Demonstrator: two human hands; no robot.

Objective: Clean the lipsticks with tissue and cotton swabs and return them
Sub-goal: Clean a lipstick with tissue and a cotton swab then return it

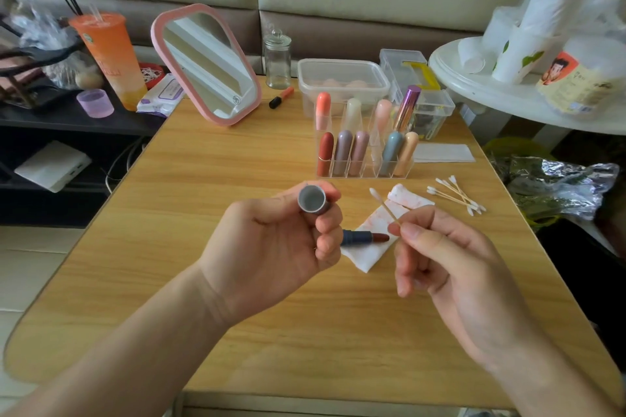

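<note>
The left hand (271,240) grips a grey lipstick cap (312,199), its open end facing up toward the camera. The right hand (450,267) pinches a cotton swab (384,206) by one end. Between the hands, the uncapped lipstick (365,237) lies on a stained tissue (369,257) on the worktop (237,172). Behind it, a clear rack (364,159) holds what look like nine more lipsticks, with spare swabs (457,196) just beside it.
</note>
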